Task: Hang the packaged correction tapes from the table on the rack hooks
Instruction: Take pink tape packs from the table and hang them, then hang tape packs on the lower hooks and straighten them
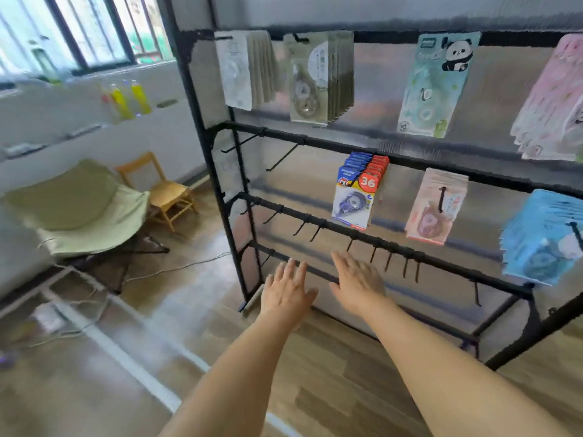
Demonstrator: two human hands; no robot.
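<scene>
In the head view, a black rack [315,143] is seen with packaged correction tapes hung on its hooks: white packs [239,70] and grey packs [318,80] on the top bar, a panda pack [437,86] and pink packs [555,102] to their right. On the second bar, blue-and-red packs marked 36 [358,193], a pale pink pack [433,206] and light blue packs [539,238] are hung. Bare hooks [388,261] are ranged along the third bar. The left hand [288,290] and right hand [358,280] are stretched forward side by side, palms down, fingers straight and spread, with nothing held, near the lower bars. A green chair [79,209] and a wooden chair [164,190] are stood on the floor at the left
</scene>
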